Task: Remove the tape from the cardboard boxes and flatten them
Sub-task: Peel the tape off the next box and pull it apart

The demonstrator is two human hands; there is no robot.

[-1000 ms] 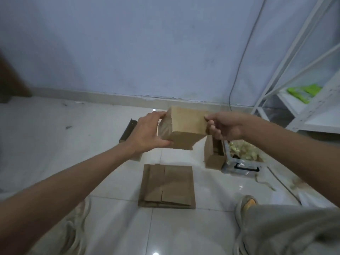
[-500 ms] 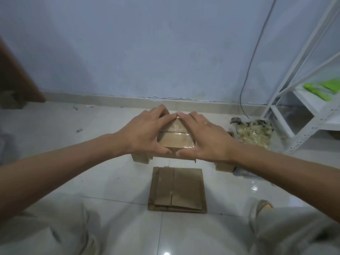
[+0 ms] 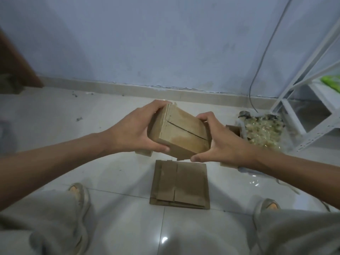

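- Left hand (image 3: 132, 133) and right hand (image 3: 220, 144) both grasp a cardboard box (image 3: 179, 134) at frame centre.
- Flattened boxes (image 3: 181, 184) lie on the floor (image 3: 55, 116) below.

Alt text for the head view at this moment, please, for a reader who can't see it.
Both hands, left hand and right hand, grip a closed cardboard box in the air above a stack of flattened boxes on the tiled floor. A heap of crumpled tape lies to the right, beside a white shelf frame.

Rack (image 3: 301, 100) cut by right edge
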